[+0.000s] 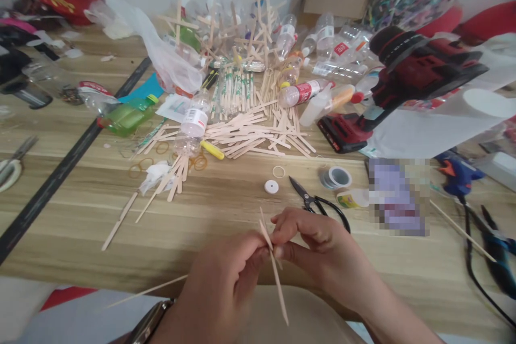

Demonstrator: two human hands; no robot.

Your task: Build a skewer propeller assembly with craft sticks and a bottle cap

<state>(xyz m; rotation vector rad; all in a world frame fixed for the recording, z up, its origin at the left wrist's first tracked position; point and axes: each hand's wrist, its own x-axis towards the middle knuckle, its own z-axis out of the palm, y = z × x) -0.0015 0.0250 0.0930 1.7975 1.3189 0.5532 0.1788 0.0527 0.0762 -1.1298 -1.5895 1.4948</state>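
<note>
Near the table's front edge, my left hand [231, 263] pinches wooden sticks [279, 287] between thumb and forefinger. The sticks cross each other where the fingers meet, one long end pointing down toward my lap. My right hand [310, 242] closes on the same crossing from the right, its fingertips touching or nearly touching those of the left. The exact joint between the sticks is hidden by the fingers. Just beyond my right hand lie black-handled scissors [308, 201]. A thin stick [147, 290] sticks out to the left beside my left wrist.
A pile of flat wooden sticks [245, 134] lies mid-table, with plastic bottles [194, 121] around it. A red and black power drill [411, 72] stands at the right, near a blue glue gun [457, 174]. A white disc [271, 186] and wire spool [339, 177] lie ahead.
</note>
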